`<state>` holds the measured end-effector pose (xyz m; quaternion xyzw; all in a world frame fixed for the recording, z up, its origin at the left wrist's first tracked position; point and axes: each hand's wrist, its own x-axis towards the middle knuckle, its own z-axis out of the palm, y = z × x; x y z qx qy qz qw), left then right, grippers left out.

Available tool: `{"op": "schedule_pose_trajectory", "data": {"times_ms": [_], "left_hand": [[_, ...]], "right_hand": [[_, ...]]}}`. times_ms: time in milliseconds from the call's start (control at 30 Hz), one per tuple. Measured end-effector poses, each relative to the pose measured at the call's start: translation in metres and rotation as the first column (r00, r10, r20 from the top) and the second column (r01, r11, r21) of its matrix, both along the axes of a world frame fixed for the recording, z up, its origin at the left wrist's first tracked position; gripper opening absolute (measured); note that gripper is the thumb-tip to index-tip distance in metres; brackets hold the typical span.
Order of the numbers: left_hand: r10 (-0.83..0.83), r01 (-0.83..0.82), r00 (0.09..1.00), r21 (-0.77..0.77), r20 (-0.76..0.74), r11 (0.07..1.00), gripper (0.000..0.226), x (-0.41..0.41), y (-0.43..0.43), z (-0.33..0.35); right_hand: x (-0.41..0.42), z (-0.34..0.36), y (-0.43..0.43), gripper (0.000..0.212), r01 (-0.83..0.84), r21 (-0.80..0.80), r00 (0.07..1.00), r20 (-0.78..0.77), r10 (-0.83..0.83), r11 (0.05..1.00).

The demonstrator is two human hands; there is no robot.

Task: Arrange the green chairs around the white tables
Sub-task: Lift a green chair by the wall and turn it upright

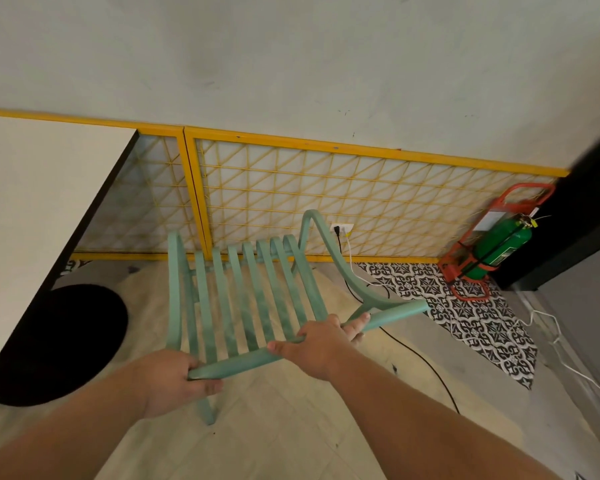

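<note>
A green slatted chair (243, 296) stands in front of me on the tiled floor, its seat facing the wall. My left hand (184, 379) grips the left end of its top back rail. My right hand (321, 344) grips the same rail further right, near the armrest. A white table (39, 216) with a dark edge fills the left side, close beside the chair. Its black round base (59, 344) rests on the floor to the chair's left.
A yellow lattice panel (326, 199) lines the wall behind the chair. A green fire extinguisher (499, 244) in a red stand sits at the right. Black and white cables (426, 362) trail from a wall socket (342, 228) across the floor. A dark cabinet (589, 209) stands far right.
</note>
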<state>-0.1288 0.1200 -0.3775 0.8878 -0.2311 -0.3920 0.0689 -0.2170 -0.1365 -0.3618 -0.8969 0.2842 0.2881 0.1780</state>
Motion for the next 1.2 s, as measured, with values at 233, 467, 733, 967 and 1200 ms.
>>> {"op": "schedule_pose_trajectory", "data": {"times_ms": [233,467,733,967,1200], "left_hand": [[0.064,-0.068,0.996,-0.072,-0.055,0.995,0.053,0.0,0.002,-0.007],[0.122,-0.129,0.989,-0.075,-0.087,0.989,0.063,-0.016,-0.003,-0.007],[0.228,-0.245,0.963,-0.118,-0.145,0.962,0.051,-0.049,-0.029,-0.015],[0.245,-0.264,0.958,-0.122,-0.15,0.957,0.047,-0.069,-0.052,-0.014],[0.324,-0.361,0.925,-0.2,-0.197,0.911,0.049,-0.098,-0.085,-0.018]], "right_hand": [[0.0,-0.007,-0.005,0.094,-0.054,-0.035,0.998,0.009,0.054,0.998],[0.004,-0.013,-0.017,0.1,-0.143,-0.068,0.99,-0.017,0.142,0.987],[0.011,-0.011,-0.048,0.119,-0.288,-0.111,0.956,0.024,0.292,0.951],[0.017,-0.006,-0.073,0.086,-0.35,-0.087,0.934,0.043,0.354,0.933],[0.028,0.009,-0.099,0.064,-0.425,-0.034,0.901,0.075,0.426,0.905]]}}
